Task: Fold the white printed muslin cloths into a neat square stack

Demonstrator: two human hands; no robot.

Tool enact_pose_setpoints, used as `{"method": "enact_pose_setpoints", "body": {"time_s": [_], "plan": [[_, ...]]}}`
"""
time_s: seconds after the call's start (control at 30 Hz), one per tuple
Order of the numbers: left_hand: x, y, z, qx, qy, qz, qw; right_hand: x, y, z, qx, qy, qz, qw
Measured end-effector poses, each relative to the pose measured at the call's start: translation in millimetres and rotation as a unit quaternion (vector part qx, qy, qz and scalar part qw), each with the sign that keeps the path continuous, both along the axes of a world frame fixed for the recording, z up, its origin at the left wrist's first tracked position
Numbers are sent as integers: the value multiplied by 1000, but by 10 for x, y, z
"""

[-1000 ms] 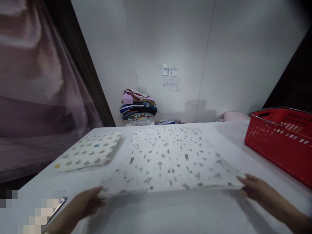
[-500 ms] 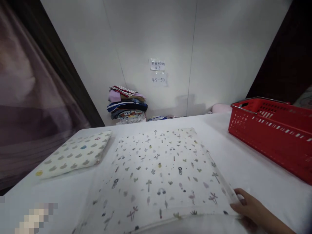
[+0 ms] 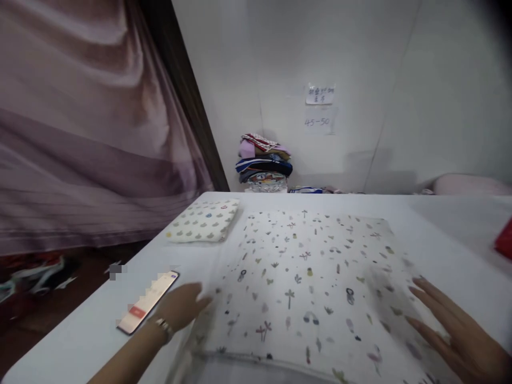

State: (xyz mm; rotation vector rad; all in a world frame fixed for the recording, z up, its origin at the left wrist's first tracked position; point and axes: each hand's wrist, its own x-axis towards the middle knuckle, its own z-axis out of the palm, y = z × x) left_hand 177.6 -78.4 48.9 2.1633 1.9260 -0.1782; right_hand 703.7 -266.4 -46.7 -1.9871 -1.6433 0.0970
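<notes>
A white cloth (image 3: 308, 277) printed with small plants and figures lies spread flat on the white table (image 3: 440, 229). My left hand (image 3: 182, 306) rests at the cloth's left edge with its fingers loosely curled on the fabric. It wears a bracelet at the wrist. My right hand (image 3: 456, 333) lies flat on the cloth's right side, fingers stretched out and apart. Neither hand grips anything. A folded cloth (image 3: 206, 226) with grey shapes lies at the table's far left.
A phone (image 3: 149, 301) lies on the table left of my left hand, near the edge. A stack of folded clothes (image 3: 264, 165) stands against the back wall. A purple curtain (image 3: 88, 122) hangs at the left. A red basket corner (image 3: 504, 241) shows at the right edge.
The view swung left, so the red basket slid almost out of view. My left hand came back into view at the cloth's left edge. My right hand moved from the cloth's corner onto its surface.
</notes>
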Motion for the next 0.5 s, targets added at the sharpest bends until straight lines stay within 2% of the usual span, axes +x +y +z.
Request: {"method": "enact_pose_setpoints", "body": {"time_s": [0.07, 0.17, 0.23, 0.3, 0.33, 0.4, 0.5], "plan": [[263, 168, -62, 55, -18, -58, 997, -45, 307, -44, 20, -108, 49, 993], [549, 350, -406, 99, -26, -180, 978, 187, 537, -360, 13, -195, 80, 977], [600, 401, -674, 96, -25, -203, 974, 439, 547, -627, 0, -219, 68, 973], [565, 413, -858, 86, -29, -201, 975, 634, 495, -819, -29, -225, 62, 972], [535, 418, -899, 81, -35, -199, 976, 690, 468, -868, -47, -224, 59, 972], [500, 464, -871, 59, -48, -185, 980, 723, 458, -868, -62, -220, 42, 973], [596, 719, -640, 61, -89, -145, 983, 682, 657, -698, -32, -224, 35, 973]]}}
